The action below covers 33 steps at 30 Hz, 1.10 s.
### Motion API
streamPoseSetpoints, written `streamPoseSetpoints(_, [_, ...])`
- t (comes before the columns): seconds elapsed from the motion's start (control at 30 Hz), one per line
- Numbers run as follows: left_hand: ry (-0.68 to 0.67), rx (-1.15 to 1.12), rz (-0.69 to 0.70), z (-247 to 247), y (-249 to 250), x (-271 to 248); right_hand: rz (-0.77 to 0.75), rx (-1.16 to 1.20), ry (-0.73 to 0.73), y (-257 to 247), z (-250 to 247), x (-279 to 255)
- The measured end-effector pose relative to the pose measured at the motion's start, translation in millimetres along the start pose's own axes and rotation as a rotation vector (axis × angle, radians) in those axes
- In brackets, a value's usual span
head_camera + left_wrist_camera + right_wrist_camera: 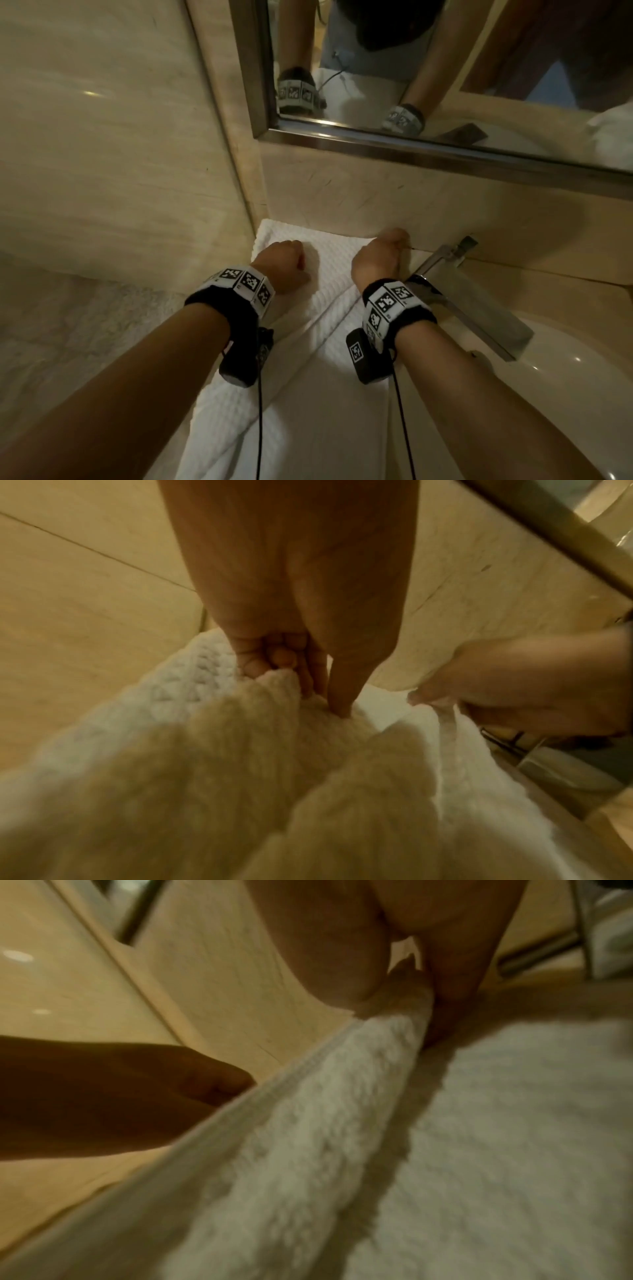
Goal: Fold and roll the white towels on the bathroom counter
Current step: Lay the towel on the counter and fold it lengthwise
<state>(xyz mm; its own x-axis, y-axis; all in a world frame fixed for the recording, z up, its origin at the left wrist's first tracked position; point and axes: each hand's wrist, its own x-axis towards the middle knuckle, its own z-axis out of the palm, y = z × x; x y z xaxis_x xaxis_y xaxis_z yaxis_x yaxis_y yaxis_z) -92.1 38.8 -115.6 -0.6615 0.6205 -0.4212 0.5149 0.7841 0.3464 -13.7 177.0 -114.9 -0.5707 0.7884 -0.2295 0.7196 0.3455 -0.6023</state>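
A white waffle-weave towel (329,274) lies stretched along the counter, from the back wall toward me. My left hand (284,263) grips its far left part; in the left wrist view the left hand (291,674) curls its fingers round a bunched fold of the towel (192,750) with the thumb pressed down. My right hand (383,257) pinches the towel's far right corner near the wall. In the right wrist view the right hand (411,988) holds the raised towel edge (308,1110) taut. The fingertips are hidden in the head view.
A chrome faucet (455,291) juts out just right of my right hand, over the white sink basin (561,394). A framed mirror (411,144) hangs above the marble backsplash. The marble side wall (120,154) closes in the left.
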Motion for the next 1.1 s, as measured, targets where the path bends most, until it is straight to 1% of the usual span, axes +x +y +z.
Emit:
streamPoseSetpoints(0.03, [0.016, 0.002, 0.001, 1, 0, 0, -0.088, -0.046, 0.056, -1, -3, -8])
streamPoseSetpoints(0.07, [0.025, 0.007, 0.001, 1, 2, -1, -0.206, -0.095, 0.126, -2, -7, -19])
streamPoseSetpoints(0.1, [0.027, 0.011, -0.001, 1, 3, -2, -0.337, -0.130, 0.152, -5, -9, -31])
streamPoseSetpoints(0.13, [0.025, 0.014, -0.002, -1, 3, -4, -0.441, -0.115, 0.092, -8, -10, -46])
streamPoseSetpoints(0.17, [0.012, 0.017, -0.007, -3, 4, -7, -0.460, -0.053, -0.075, -10, -11, -60])
streamPoseSetpoints(0.2, [-0.006, 0.009, -0.015, -6, 5, -10, -0.426, -0.001, -0.315, -10, -11, -74])
streamPoseSetpoints(0.23, [-0.020, -0.014, -0.026, -8, 4, -15, -0.376, 0.005, -0.549, -8, -8, -85])
streamPoseSetpoints(0.27, [-0.027, -0.050, -0.035, -10, 2, -19, -0.359, -0.042, -0.718, -4, -1, -92])
streamPoseSetpoints(0.3, [-0.019, -0.102, -0.046, -13, -1, -28, -0.371, -0.119, -0.820, 2, 6, -98])
streamPoseSetpoints(0.33, [0.013, -0.162, -0.065, -14, -4, -39, -0.409, -0.185, -0.861, 9, 12, -104])
streamPoseSetpoints(0.37, [0.074, -0.215, -0.082, -15, -7, -50, -0.446, -0.229, -0.870, 14, 17, -107])
streamPoseSetpoints(0.43, [0.224, -0.236, -0.100, -11, -16, -73, -0.465, -0.191, -0.847, 19, 19, -114])
streamPoseSetpoints(0.47, [0.253, -0.220, -0.127, -9, -20, -82, -0.463, -0.157, -0.814, 22, 20, -115])
streamPoseSetpoints(0.5, [0.235, -0.204, -0.168, -5, -24, -92, -0.472, -0.137, -0.777, 23, 19, -117])
streamPoseSetpoints(0.57, [0.105, -0.189, -0.247, 3, -29, -113, -0.514, -0.087, -0.698, 28, 19, -124])
streamPoseSetpoints(0.6, [0.048, -0.189, -0.264, 9, -31, -121, -0.517, -0.030, -0.657, 33, 22, -128])
streamPoseSetpoints(0.67, [0.002, -0.188, -0.255, 17, -32, -136, -0.526, 0.074, -0.565, 43, 25, -136])
streamPoseSetpoints(0.7, [-0.003, -0.188, -0.246, 21, -31, -143, -0.542, 0.081, -0.523, 48, 27, -139])
streamPoseSetpoints(0.77, [-0.025, -0.149, -0.247, 25, -32, -154, -0.609, 0.022, -0.437, 55, 31, -143])
streamPoseSetpoints(0.83, [-0.047, -0.019, -0.254, 31, -32, -162, -0.670, -0.024, -0.360, 58, 34, -146])
streamPoseSetpoints(0.9, [-0.045, 0.127, -0.250, 39, -29, -168, -0.684, -0.021, -0.327, 60, 38, -148])
streamPoseSetpoints(0.93, [-0.036, 0.160, -0.249, 43, -28, -170, -0.683, -0.016, -0.316, 61, 39, -148])
streamPoseSetpoints(1.1, [0.012, 0.116, -0.294, 58, -37, -188, -0.663, -0.034, -0.278, 65, 46, -152])
